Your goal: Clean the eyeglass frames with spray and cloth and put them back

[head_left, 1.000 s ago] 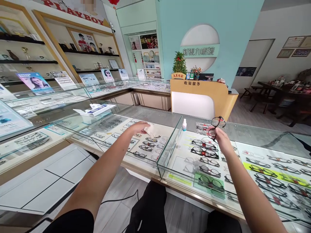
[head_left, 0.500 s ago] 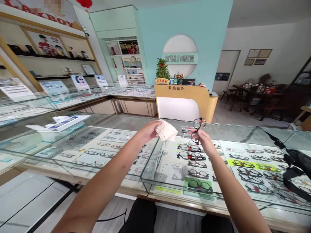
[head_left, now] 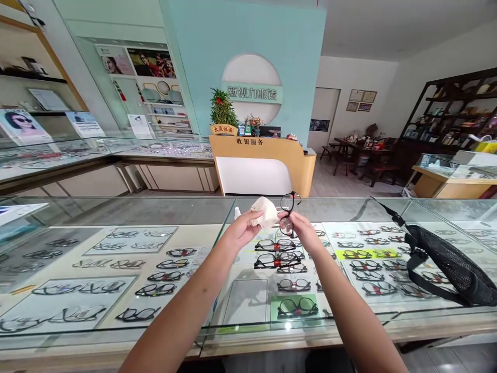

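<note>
My left hand (head_left: 245,228) is closed on a cream cloth (head_left: 265,212), bunched up above the glass counter. Just to its right, my right hand (head_left: 304,228) pinches a pair of dark-framed eyeglasses (head_left: 287,216) near the bridge. The glasses are turned on end, one lens above the other. The cloth is close beside the glasses; whether it touches them I cannot tell. Under both hands, the glass display case (head_left: 248,290) holds rows of eyeglasses, among them a dark pair (head_left: 297,306) on a green card. A small white bottle tip (head_left: 237,212) shows behind my left hand.
A black mesh bag (head_left: 450,264) with a strap lies on the counter at the right. Across the aisle stands a wooden cashier desk (head_left: 303,168) with a potted plant (head_left: 223,109). More glass cases (head_left: 166,150) run along the left, and dark wooden furniture (head_left: 365,150) stands at the back right.
The view has swung to the right, showing more of the right side of the shop. My left hand has brought the cloth closer to the glasses in my right hand.
</note>
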### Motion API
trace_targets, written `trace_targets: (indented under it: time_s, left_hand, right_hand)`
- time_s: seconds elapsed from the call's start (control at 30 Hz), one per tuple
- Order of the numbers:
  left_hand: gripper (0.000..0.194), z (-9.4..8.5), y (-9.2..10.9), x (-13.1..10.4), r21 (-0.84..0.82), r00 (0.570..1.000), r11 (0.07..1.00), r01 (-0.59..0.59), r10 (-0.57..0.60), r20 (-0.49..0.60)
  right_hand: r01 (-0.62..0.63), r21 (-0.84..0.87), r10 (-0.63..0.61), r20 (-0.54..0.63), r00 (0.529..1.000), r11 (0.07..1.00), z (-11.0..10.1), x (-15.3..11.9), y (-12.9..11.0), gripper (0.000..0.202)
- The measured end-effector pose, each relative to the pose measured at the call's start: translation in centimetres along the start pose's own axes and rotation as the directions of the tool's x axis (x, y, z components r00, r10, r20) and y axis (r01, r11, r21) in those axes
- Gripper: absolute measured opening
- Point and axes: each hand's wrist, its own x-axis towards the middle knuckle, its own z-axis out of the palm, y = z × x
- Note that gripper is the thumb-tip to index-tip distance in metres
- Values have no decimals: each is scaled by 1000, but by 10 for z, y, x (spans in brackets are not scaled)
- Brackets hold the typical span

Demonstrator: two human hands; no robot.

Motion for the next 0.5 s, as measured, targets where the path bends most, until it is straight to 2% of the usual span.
trace_targets:
  time_s: [0.17,0.27,0.4,0.5]
  left_hand:
    - [35,-5,-14,3,-70,999,996,54,-53,10]
    - [39,-6,-18,2,-70,996,994,83,-81,37]
    - [33,-7,-23,3,-92,997,993,70,-74,-36]
    - [32,-10,-25,5,-39,996,996,84,-84,-17]
  right_hand:
    - [-29,-30,31,86,996,999,6,-4,-6,48]
    - [-42,-27,44,63,997,999,4,-5,-8,46]
    - [-71,-48,73,26,997,996,1,-7,-14,49]
    - [-81,-45,82,17,996,996,1,-8,-19,48]
